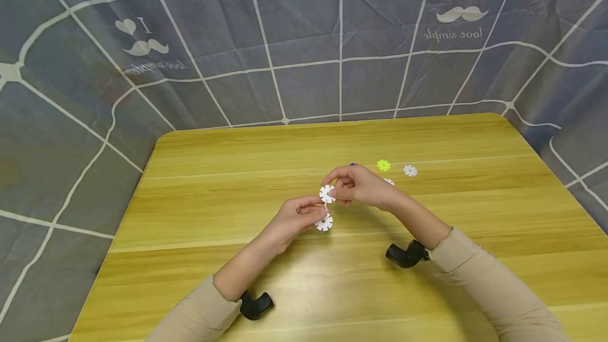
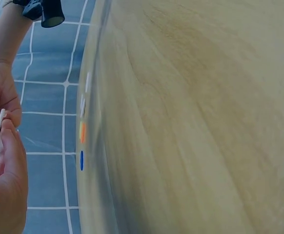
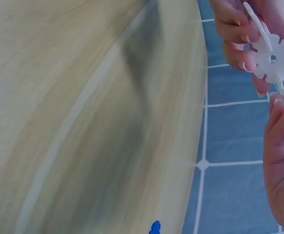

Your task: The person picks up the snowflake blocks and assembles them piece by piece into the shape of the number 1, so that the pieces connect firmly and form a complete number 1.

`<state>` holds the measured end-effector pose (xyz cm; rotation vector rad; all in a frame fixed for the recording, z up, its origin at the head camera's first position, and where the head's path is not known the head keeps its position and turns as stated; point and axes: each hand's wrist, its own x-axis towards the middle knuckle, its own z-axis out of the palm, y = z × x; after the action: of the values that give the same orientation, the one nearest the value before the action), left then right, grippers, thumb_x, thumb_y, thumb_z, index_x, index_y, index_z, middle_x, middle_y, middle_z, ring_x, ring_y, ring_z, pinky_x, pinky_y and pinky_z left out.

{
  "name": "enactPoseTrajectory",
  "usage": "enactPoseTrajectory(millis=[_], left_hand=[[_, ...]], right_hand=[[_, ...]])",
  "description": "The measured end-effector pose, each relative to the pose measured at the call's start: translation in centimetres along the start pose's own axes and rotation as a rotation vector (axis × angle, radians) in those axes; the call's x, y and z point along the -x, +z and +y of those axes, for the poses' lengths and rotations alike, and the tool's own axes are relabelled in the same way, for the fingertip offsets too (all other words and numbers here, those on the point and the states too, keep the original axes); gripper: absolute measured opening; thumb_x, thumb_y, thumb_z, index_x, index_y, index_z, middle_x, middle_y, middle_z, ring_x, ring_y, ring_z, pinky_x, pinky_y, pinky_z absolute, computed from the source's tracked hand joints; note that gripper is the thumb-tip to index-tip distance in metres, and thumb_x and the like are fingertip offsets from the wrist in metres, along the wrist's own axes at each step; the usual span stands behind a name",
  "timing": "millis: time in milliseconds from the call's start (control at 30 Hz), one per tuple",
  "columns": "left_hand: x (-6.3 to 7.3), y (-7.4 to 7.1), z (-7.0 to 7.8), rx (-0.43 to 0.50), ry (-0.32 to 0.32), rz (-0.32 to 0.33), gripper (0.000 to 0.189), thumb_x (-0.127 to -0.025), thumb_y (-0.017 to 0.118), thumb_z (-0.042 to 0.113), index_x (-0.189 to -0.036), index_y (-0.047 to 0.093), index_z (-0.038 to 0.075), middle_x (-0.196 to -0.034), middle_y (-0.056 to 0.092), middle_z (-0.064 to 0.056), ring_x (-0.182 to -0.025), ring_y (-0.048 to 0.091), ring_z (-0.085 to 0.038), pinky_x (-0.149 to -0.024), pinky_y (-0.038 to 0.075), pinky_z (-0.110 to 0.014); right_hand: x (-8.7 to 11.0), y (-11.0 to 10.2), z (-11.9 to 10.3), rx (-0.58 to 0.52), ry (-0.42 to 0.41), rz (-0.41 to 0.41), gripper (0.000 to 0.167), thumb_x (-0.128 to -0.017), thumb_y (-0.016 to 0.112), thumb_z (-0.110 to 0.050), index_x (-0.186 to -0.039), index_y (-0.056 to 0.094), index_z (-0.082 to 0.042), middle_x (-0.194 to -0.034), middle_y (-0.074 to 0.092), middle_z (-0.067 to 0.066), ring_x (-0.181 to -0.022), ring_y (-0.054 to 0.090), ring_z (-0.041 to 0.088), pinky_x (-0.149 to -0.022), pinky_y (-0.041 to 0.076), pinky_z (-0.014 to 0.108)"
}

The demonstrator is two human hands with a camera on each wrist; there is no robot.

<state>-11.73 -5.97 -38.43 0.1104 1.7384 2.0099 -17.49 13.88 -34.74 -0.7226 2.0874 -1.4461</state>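
Over the middle of the table, both hands hold a small chain of white notched discs. The left hand (image 1: 295,219) grips the lower white disc (image 1: 325,224) between thumb and fingers. Just above it, the right hand (image 1: 364,187) pinches the upper white disc (image 1: 325,192) at its right edge. Between these two, the right wrist view shows another white disc (image 3: 280,63) face-on, with a disc slotted into its edge on either side. Fingers cover part of the joined pieces.
Behind the right hand lie a yellow-green disc (image 1: 383,165), a white disc (image 1: 410,171), and a partly hidden white disc (image 1: 389,181). A blue disc (image 2: 82,161) and an orange disc (image 2: 83,132) lie nearby. Grey patterned curtain (image 1: 309,88) surrounds the wooden table (image 1: 228,162).
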Motion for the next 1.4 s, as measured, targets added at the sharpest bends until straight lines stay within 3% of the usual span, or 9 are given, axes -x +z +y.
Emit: enactPoseTrajectory(millis=[267,467,700,967,1200,1400], left_hand=[[0.1,0.1,-0.2,-0.001,0.034,-0.006,0.037,-0.092,0.055,0.001,-0.123,0.048,-0.018,-0.099,0.068,-0.012,-0.082,0.063,-0.007,-0.081,0.052,-0.027],[0.4,0.4,0.0,-0.011,0.061,0.052,0.035,-0.092,0.055,0.001,-0.123,0.050,-0.015,-0.103,0.066,-0.015,-0.087,0.063,-0.007,-0.079,0.052,-0.022],[0.8,0.6,0.0,0.001,0.105,0.106,0.034,-0.092,0.055,0.002,-0.123,0.051,-0.014,-0.112,0.061,-0.026,-0.100,0.062,-0.020,-0.082,0.051,-0.023],[1.0,0.7,0.0,0.036,0.103,0.157,0.034,-0.091,0.056,-0.001,-0.122,0.052,-0.014,-0.109,0.062,-0.025,-0.088,0.063,-0.008,-0.079,0.052,-0.023],[0.9,0.6,-0.1,0.048,0.105,0.141,0.033,-0.090,0.055,-0.003,-0.121,0.051,-0.017,-0.105,0.064,-0.022,-0.084,0.062,-0.007,-0.074,0.052,-0.021],[0.8,0.5,-0.3,0.066,0.101,0.114,0.033,-0.090,0.055,-0.004,-0.118,0.050,-0.018,-0.094,0.067,-0.010,-0.079,0.062,-0.006,-0.070,0.052,-0.019]], right_hand=[[-0.7,0.0,-0.4,0.030,-0.016,-0.072,0.018,-0.092,0.054,0.000,-0.109,0.058,0.005,-0.067,0.053,0.007,-0.059,0.048,0.015,-0.056,0.046,0.031],[-0.8,0.2,-0.9,0.000,-0.004,-0.043,0.016,-0.091,0.053,0.004,-0.106,0.058,0.007,-0.064,0.052,0.007,-0.056,0.045,0.014,-0.052,0.042,0.027],[-0.8,0.8,-1.3,-0.059,-0.002,0.032,0.016,-0.089,0.055,0.005,-0.105,0.058,0.008,-0.064,0.053,0.008,-0.056,0.046,0.016,-0.053,0.044,0.027],[-0.6,1.4,-1.0,-0.110,0.018,0.067,0.015,-0.089,0.056,0.005,-0.103,0.056,0.010,-0.066,0.056,0.012,-0.058,0.051,0.018,-0.053,0.046,0.024],[-0.5,1.6,-0.8,-0.120,0.028,0.069,0.017,-0.089,0.055,0.006,-0.105,0.056,0.012,-0.066,0.058,0.007,-0.060,0.054,0.019,-0.054,0.047,0.024],[-0.4,1.2,-0.5,-0.138,0.038,0.040,0.021,-0.089,0.056,0.004,-0.109,0.056,0.013,-0.069,0.061,0.005,-0.061,0.057,0.016,-0.056,0.050,0.026]])
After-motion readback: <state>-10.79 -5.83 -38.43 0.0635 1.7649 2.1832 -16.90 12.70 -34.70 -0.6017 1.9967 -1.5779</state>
